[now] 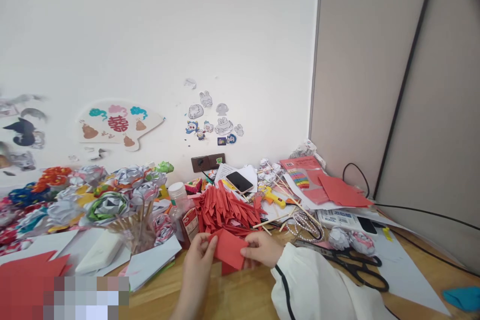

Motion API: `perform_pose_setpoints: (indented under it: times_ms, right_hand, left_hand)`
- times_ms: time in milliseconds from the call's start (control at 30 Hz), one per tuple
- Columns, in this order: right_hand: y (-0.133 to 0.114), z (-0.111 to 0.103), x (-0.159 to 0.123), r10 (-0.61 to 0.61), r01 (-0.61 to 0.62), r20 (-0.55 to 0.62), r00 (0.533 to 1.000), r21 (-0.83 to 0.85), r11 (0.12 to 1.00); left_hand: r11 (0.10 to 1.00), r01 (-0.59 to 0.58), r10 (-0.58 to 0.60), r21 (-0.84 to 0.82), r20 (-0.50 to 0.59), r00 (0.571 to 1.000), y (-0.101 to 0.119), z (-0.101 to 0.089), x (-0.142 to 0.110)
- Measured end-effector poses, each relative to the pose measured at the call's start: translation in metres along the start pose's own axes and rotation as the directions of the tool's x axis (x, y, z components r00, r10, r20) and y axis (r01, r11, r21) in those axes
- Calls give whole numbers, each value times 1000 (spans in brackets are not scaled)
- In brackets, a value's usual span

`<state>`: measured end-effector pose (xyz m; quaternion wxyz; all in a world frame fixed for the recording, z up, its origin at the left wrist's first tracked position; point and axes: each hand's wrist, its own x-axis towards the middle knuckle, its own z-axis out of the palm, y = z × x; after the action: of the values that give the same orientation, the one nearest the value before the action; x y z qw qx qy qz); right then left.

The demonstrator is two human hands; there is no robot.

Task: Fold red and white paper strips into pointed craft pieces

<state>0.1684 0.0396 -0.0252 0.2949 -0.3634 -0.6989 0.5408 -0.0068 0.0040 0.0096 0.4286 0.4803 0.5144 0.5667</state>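
Note:
A small piece of red paper [229, 249] is held up over the front of the wooden table, between my two hands. My left hand [202, 255] pinches its left edge between thumb and fingers. On the opposite edge, my right hand [263, 248] grips it the same way, its arm in a white sleeve with a black stripe. Part of a red layer shows below the front face; whether it is a fold or a second sheet I cannot tell. Just behind lies a heap of folded red paper strips [225, 210].
Left are crumpled-paper flowers [108, 205], a bundle of thin sticks [140, 230], white paper [153, 262] and a clear bottle [178, 205]. Black-handled scissors [360, 265] lie right. Behind are a phone [240, 182], a yellow glue gun [273, 196] and red sheets [343, 190]. A cable [431, 215] runs along the right.

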Motion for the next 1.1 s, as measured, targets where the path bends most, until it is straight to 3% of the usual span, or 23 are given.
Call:
perform_pose_setpoints:
  times_ms: [100,167,267,333,467,600,700,833,1100]
  right_hand:
    - [-1,-9,4,-83,92,-212,974,37,995]
    - [-2,-13,5,-143,164,-311,940,46,985]
    - [-4,-11,3,-207,213,-324,923,-20,977]
    - [-5,-4,1,-228,212,-267,936,-88,973]
    - [-8,8,-3,-237,233,-176,955,-45,972]
    - [-8,6,-1,-93,118,-101,990,281,952]
    - [-8,5,0,-55,63,-31,998,429,901]
    - [-8,8,-1,-51,43,8,999,391,919]
    - [-3,8,0,-45,57,-50,998,283,957]
  left_hand:
    - [997,48,-54,56,100,994,-2,6,-3]
    - [988,62,-92,141,224,970,-5,10,-8]
    - [966,25,-130,257,400,907,-7,16,-16]
    - [956,-55,-80,288,437,896,-6,19,-20]
    - [939,-160,32,305,385,922,-3,19,-21]
    - [910,-194,117,365,222,968,-3,15,-16]
    - [896,-216,154,387,186,970,-3,13,-14]
    - [860,-260,190,439,198,962,-3,13,-15]
    - [739,-335,249,584,225,942,-6,12,-19]
